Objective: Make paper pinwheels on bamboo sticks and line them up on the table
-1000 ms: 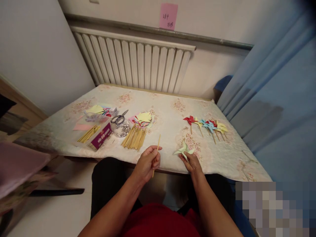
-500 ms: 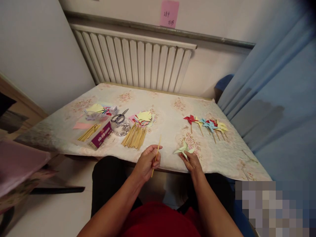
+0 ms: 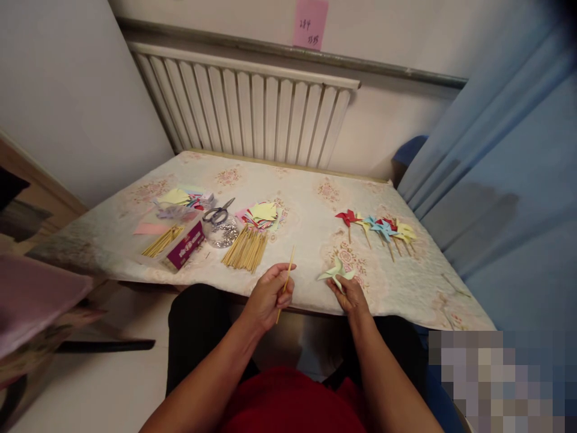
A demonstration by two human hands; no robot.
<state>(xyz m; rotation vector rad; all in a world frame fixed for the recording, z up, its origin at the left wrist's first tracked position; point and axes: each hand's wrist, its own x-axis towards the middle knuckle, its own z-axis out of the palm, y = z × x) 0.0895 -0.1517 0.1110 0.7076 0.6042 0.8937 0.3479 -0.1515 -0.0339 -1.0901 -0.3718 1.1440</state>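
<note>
Head view. The left hand is curled at the near edge of the table, thumb and fingers pinching a single thin wooden stick. The stick stands nearly upright with a slight tilt; its upper end rises above the thumb over the tabletop and its lower end hangs below the palm, in front of the table edge. The right hand rests at the same edge, just to the right, fingers drawn together on the lower part of a pale green paper pinwheel head. The pinwheel head lies flat on the patterned cloth, its pointed vanes spread outward beyond the fingertips; how tightly it is gripped cannot be told. The two hands are near each other but apart.

Farther back on the table: a bundle of wooden sticks left of centre, a stack of cut coloured paper squares behind it, scissors lying on a round clear container, and a purple box holding more sticks. To the right lies a row of finished pinwheels in red, blue and yellow.
</note>
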